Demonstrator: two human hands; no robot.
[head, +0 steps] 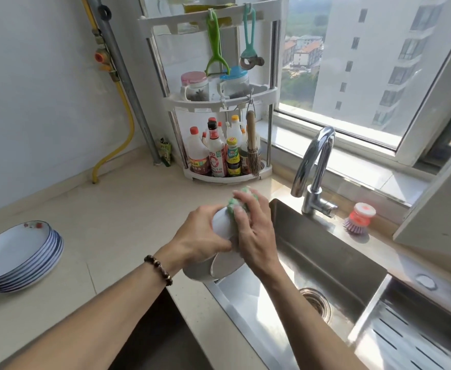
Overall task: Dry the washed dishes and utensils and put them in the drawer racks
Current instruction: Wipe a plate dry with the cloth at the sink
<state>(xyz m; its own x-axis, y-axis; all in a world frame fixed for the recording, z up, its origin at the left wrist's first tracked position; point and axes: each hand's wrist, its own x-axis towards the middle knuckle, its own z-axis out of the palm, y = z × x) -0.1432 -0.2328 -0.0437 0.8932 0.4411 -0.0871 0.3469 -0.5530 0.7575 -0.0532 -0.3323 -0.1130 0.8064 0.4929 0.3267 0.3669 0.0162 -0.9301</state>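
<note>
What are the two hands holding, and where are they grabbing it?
The left hand grips a stack of white bowls around the upturned outside. The right hand holds a green cloth bunched under its fingers against the top bowl's base.

The bottles on the bottom shelf of the white rack have labels, but the words are too small to read.

bright daylight from window; glare on sill; edges bowed
</note>
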